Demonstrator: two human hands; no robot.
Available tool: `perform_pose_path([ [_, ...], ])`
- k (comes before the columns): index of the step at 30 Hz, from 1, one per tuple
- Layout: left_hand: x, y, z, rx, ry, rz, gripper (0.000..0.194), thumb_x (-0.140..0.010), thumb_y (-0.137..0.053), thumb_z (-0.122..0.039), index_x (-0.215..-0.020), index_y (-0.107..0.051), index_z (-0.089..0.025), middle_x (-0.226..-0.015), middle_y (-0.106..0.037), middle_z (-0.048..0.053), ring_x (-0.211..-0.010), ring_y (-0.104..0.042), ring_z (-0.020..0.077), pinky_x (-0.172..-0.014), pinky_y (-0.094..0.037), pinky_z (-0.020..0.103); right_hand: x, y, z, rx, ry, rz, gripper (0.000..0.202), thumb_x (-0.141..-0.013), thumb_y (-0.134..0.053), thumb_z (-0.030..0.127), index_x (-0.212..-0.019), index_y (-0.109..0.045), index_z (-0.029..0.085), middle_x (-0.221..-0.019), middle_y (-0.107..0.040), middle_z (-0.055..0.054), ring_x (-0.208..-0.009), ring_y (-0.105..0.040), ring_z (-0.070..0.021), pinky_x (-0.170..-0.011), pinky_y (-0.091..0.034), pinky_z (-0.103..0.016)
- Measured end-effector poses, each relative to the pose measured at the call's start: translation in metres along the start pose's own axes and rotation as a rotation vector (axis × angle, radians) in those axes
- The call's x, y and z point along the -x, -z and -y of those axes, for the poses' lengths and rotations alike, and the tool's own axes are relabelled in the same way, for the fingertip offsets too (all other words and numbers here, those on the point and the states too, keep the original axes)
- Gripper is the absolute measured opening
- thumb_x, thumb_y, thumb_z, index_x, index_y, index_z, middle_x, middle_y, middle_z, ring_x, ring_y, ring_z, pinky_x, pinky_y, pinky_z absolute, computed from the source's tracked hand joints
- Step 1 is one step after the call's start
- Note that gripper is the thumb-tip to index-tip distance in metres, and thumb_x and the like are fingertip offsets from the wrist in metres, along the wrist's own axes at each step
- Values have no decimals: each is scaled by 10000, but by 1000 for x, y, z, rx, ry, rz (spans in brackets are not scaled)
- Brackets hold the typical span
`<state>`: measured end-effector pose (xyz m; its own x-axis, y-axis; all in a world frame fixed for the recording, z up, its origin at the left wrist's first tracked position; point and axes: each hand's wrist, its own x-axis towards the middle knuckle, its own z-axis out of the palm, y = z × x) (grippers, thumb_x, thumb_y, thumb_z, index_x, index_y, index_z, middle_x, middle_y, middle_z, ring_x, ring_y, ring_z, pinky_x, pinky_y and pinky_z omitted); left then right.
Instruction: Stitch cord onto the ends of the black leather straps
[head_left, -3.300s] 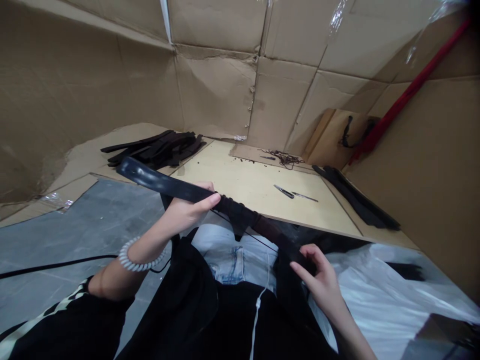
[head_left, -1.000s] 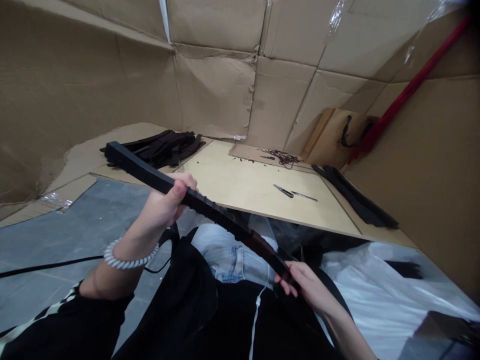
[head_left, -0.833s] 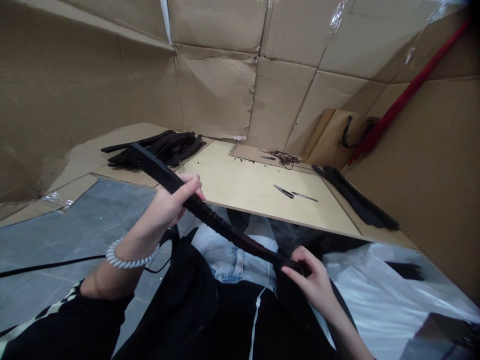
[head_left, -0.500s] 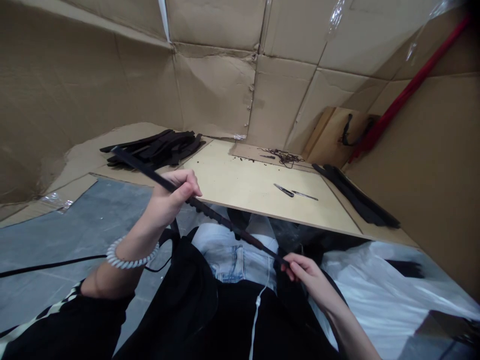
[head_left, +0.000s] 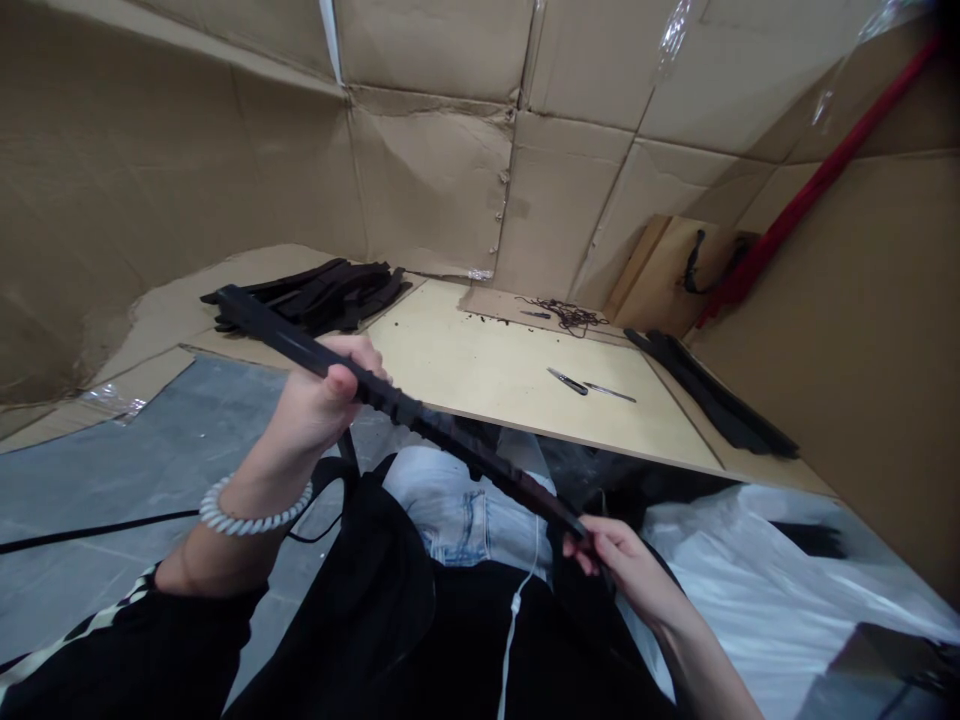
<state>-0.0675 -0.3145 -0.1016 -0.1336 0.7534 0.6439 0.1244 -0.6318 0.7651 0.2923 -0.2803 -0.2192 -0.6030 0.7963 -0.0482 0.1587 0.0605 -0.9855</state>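
A long dark strip [head_left: 450, 437], black with bumps or notches along its middle, slants across my lap from upper left to lower right. My left hand [head_left: 330, 390] is closed round its upper part, thumb on top. At the lower end my right hand [head_left: 607, 550] pinches it between thumb and fingers. Beyond my left hand lies a pile of similar dark strips [head_left: 322, 295]. More strips [head_left: 712, 395] are stacked at the table's right side. Small snips [head_left: 568, 381] and a thin metal blade-like tool [head_left: 610, 392] rest on the pale board [head_left: 465, 355].
Brown stringy scraps [head_left: 574, 315] lie at the board's back edge. Cardboard walls [head_left: 435, 180] enclose the table. A wooden block [head_left: 667, 270] leans at the back right, beside hanging red cloth [head_left: 817, 190]. White plastic sheeting [head_left: 742, 570] lies at the lower right.
The strip has been rolled about its length, so a broader, notched face now shows. My left hand has shifted slightly left and down; my right hand has stayed nearly in place.
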Motion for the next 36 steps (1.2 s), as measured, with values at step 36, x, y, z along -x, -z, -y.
perform_pose_path([
  [36,-3,4,-6,112,87,-170,376,-709,-766,-511,-582,-660,-173,-504,-509,-9,-462,-492,103,-385,-385,203,-2,1,2,220,147,-329,396,-725,-763,511,-736,-549,178,-747,-520,1,-722,-493,-140,-671,-391,-241],
])
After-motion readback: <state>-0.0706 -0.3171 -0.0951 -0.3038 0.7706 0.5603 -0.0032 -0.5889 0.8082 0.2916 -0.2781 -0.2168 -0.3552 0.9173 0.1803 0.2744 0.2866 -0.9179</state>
